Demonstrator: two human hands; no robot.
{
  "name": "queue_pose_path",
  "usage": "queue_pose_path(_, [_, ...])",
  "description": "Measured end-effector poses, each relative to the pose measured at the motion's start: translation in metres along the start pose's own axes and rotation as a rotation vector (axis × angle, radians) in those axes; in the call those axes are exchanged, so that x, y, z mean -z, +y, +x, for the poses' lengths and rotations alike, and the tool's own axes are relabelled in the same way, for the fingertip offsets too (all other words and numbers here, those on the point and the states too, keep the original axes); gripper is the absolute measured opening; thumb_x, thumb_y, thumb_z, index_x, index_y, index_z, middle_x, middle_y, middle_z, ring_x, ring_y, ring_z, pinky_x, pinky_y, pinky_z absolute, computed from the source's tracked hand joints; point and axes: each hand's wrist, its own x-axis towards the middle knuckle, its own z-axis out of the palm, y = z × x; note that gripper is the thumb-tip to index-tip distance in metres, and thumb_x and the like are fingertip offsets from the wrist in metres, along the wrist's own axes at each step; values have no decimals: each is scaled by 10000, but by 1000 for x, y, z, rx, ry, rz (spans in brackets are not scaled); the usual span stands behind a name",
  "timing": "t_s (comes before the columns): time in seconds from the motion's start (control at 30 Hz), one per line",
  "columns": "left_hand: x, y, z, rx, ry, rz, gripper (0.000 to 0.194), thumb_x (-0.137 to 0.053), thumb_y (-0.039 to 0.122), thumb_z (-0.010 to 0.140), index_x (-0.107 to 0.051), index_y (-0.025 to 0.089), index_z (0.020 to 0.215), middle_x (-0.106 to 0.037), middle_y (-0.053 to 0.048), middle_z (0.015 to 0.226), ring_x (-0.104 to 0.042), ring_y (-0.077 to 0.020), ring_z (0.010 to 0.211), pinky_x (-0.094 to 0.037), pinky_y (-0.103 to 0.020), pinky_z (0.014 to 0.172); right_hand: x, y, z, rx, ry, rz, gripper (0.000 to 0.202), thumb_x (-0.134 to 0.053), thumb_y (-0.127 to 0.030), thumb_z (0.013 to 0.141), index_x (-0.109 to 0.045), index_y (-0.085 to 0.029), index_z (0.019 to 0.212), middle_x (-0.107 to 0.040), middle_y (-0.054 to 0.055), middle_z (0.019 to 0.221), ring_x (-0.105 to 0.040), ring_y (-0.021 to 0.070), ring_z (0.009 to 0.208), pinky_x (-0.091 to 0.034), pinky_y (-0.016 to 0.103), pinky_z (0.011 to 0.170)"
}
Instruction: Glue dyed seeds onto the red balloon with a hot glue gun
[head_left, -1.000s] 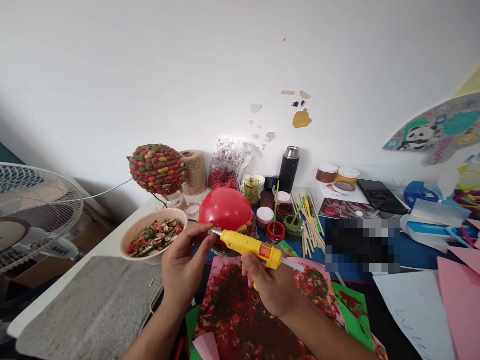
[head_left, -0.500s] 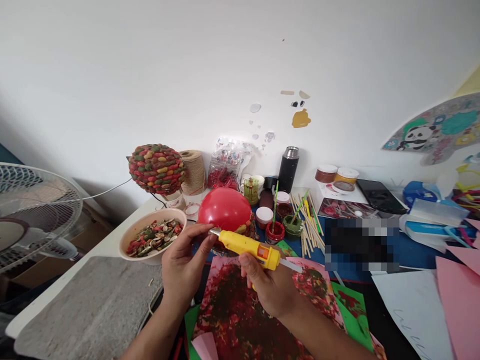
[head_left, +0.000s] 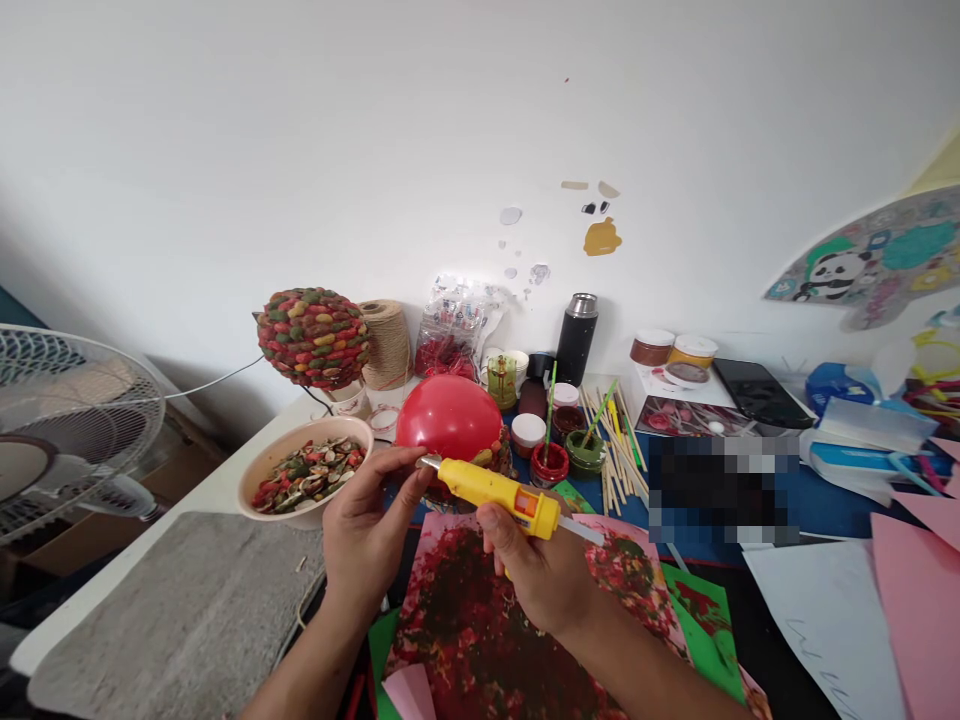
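Observation:
My right hand (head_left: 544, 575) is wrapped round a yellow hot glue gun (head_left: 487, 492), with a clear glue stick (head_left: 583, 530) poking from its back end. The gun's metal nozzle points left at my left hand (head_left: 367, 525). Thumb and forefinger of that hand are pinched close at the nozzle tip; whatever small piece they hold is too hidden to name. Just behind them sits a red balloon (head_left: 448, 418), its lower part ringed with painted shells. A cream bowl (head_left: 251, 485) of painted nut-like shells (head_left: 311, 478) stands to the left.
Paint-smeared pink paper (head_left: 495, 640) lies under my hands. Open paint jars (head_left: 550, 463) with brushes and loose wooden sticks (head_left: 615, 460) are right of the balloon. A shell-covered ball (head_left: 313, 338), twine spool (head_left: 386, 343) and black flask (head_left: 577, 338) stand behind. A fan (head_left: 67, 430) is at left.
Almost nothing differs. Both hands keep their place, with the nozzle still at the left fingertips and only a very slight shift of the gun.

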Motion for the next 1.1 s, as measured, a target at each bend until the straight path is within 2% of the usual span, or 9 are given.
queue_pose_path(0.5, [0,2,0,-1,12,-11,209,-861,366,885,-848,244,1054,-837,-45,992,-772,-199,853,-646,-297,791,0,0,0,-4,5,2,682,-457,-803,1057,-556,-254,665,-517,-11,515,-547,162,490,-423,269,470])
queue_pose_path(0.87, [-1,5,1,20,48,-70,242,-886,405,856,-847,228,1016,-845,-59,969,-788,-213,858,-666,-309,788,0,2,1,-22,14,-4,681,-460,-819,1047,-698,-255,748,-514,-8,508,-612,196,536,-446,279,474])
queue_pose_path(1.1, [-1,3,2,27,53,-80,229,-884,386,860,-850,233,1026,-846,-53,971,-786,-206,857,-662,-297,785,1,0,0,-30,31,2,692,-467,-833,1038,-745,-247,797,-569,12,542,-670,220,599,-488,290,509])
